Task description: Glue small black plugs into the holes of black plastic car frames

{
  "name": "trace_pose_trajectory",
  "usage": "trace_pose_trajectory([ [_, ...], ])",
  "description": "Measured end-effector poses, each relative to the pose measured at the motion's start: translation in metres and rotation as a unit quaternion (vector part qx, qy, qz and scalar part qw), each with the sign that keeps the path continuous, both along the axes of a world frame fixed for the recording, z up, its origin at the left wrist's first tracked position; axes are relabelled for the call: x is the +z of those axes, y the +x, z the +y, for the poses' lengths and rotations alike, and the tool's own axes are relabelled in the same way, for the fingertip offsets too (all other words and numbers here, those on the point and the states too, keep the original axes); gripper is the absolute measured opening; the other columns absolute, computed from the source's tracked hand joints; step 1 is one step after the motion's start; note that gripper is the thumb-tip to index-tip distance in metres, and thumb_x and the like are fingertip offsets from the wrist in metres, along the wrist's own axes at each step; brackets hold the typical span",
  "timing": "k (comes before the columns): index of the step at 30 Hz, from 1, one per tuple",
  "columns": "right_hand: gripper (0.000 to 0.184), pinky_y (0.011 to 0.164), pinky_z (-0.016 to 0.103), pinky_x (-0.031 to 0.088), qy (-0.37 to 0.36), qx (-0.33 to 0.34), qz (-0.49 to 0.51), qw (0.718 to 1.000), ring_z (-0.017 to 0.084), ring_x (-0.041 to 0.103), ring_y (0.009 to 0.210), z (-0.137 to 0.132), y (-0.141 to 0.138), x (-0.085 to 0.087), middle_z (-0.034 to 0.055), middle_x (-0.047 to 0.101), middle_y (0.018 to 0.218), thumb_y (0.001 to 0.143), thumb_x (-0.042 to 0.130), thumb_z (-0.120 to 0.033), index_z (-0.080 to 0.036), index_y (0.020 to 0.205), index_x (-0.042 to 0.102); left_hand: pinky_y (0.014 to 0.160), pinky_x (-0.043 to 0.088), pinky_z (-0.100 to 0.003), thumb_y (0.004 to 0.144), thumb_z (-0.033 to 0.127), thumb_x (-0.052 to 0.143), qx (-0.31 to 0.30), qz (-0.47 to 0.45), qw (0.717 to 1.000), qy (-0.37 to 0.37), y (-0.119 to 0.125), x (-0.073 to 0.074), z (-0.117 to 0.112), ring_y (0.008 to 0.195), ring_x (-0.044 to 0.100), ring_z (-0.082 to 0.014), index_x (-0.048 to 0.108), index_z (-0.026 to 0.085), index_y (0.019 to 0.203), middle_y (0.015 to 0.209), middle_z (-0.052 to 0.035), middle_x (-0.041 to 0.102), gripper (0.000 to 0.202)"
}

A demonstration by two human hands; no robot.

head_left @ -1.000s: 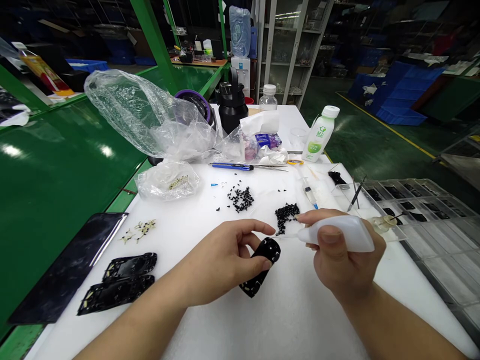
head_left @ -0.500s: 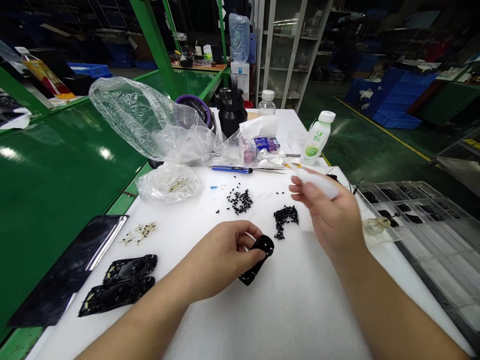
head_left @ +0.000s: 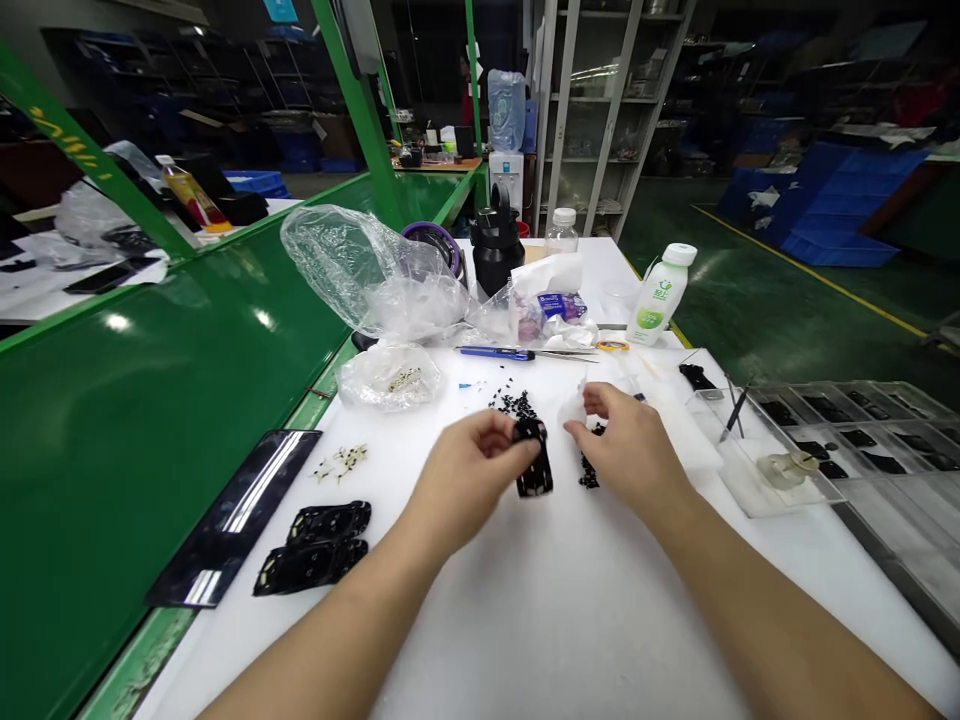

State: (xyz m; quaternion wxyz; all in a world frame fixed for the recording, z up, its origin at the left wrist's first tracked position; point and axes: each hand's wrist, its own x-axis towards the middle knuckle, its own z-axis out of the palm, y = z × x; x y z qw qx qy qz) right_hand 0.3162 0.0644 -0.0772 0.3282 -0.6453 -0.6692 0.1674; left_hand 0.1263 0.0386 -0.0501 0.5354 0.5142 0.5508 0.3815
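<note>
My left hand (head_left: 472,468) is shut on a black perforated plastic part (head_left: 535,460), gripped at its upper end. My right hand (head_left: 631,450) is beside it, fingers curled toward the part without touching it. A pale, blurred shape (head_left: 574,408) shows at those fingertips, and I cannot tell whether it is held. Under the right hand lies a pile of small black pieces (head_left: 589,472), partly hidden. A looser scatter of black pieces (head_left: 516,405) sits just above the left hand.
Two black frames (head_left: 315,548) and a dark glass panel (head_left: 232,520) lie to the left on the white foam mat (head_left: 555,620). A clear tray of black parts (head_left: 847,430) stands at right. Plastic bags (head_left: 367,275), a blue-handled knife (head_left: 495,353) and bottles stand further back.
My right hand has moved in toward the left hand, and the white squeeze bottle no longer shows in it. The black part now stands more upright. The whole view has shifted rightward.
</note>
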Motion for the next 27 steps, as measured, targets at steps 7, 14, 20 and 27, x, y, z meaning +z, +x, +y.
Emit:
trace_pose_trajectory([
  [7, 0.030, 0.072, 0.028, 0.056, 0.020, 0.092, 0.294, 0.951, 0.014, 0.063, 0.084, -0.041, -0.020, 0.016, 0.0034, 0.065, 0.096, 0.084, 0.067, -0.040, -0.022, 0.107, 0.063, 0.061, 0.039, -0.018, 0.070, 0.034, 0.079, 0.122, -0.197, 0.969, 0.085, -0.006, -0.001, 0.013, 0.064, 0.050, -0.0065, 0.059, 0.015, 0.083, 0.074, 0.0008, 0.062, 0.031],
  [14, 0.026, 0.058, 0.021, 0.058, -0.058, 0.057, 0.444, 0.892, 0.011, 0.065, 0.064, -0.037, -0.020, 0.010, 0.0034, 0.068, 0.077, 0.079, 0.073, -0.038, -0.015, 0.093, 0.069, 0.078, 0.046, -0.028, 0.074, 0.030, 0.070, -0.022, -0.057, 0.990, 0.129, -0.017, 0.007, 0.008, 0.092, 0.059, -0.0179, 0.060, 0.019, 0.115, 0.112, -0.0080, 0.063, 0.044],
  [20, 0.030, 0.052, 0.024, 0.058, -0.017, 0.031, 0.447, 0.894, 0.014, 0.066, 0.057, -0.035, -0.001, 0.011, 0.0034, 0.066, 0.069, 0.079, 0.072, -0.040, -0.013, 0.091, 0.066, 0.092, 0.037, -0.041, 0.085, 0.031, 0.053, 0.061, 0.402, 0.896, 0.179, -0.033, -0.006, 0.023, 0.098, 0.053, -0.0273, 0.073, 0.019, 0.090, 0.102, -0.0104, 0.064, 0.024],
  [27, 0.029, 0.054, 0.022, 0.059, -0.027, 0.035, 0.417, 0.908, 0.013, 0.067, 0.058, -0.040, -0.007, 0.010, 0.0030, 0.067, 0.074, 0.080, 0.071, -0.040, -0.014, 0.093, 0.066, 0.084, 0.037, -0.041, 0.089, 0.029, 0.047, -0.016, 0.506, 0.841, 0.188, -0.013, -0.031, 0.032, 0.097, 0.049, -0.0306, 0.075, 0.017, 0.088, 0.100, -0.0146, 0.063, 0.031],
])
